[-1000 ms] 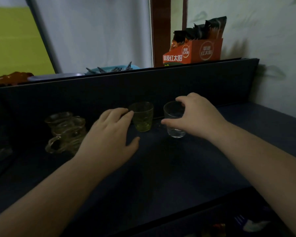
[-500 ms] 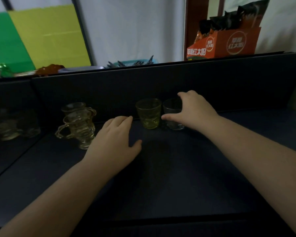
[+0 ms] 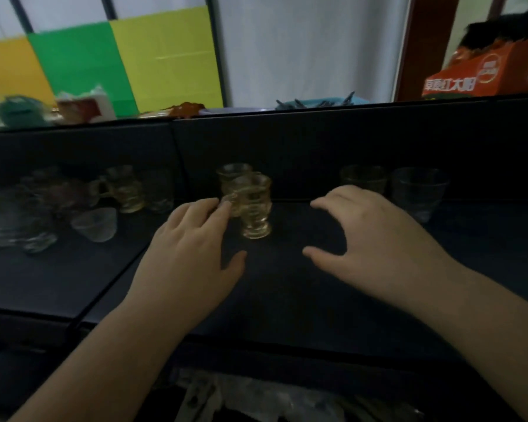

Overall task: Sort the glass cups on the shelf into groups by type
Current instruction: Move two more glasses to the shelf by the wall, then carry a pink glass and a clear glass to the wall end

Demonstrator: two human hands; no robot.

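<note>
A: Where are you at? Your left hand [image 3: 186, 254] has loose fingers touching the amber footed glass mug [image 3: 253, 205] mid-shelf, gripping nothing.

B: Right hand [image 3: 375, 242] is spread and empty too. Next you probably grasp that mug and carry it left to the matching mugs [image 3: 125, 190].

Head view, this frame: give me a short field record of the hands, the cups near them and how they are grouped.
left hand: open, fingertips at the handle of the front amber footed cup; contact unclear
right hand: open, holds nothing, hovers over the shelf
amber pair: second footed cup right behind the first
right pair: yellow-green tumbler beside clear tumbler, against the back wall
left section: several more blurred glasses, including a small frosted cup
image quality: dim, motion blur
</note>
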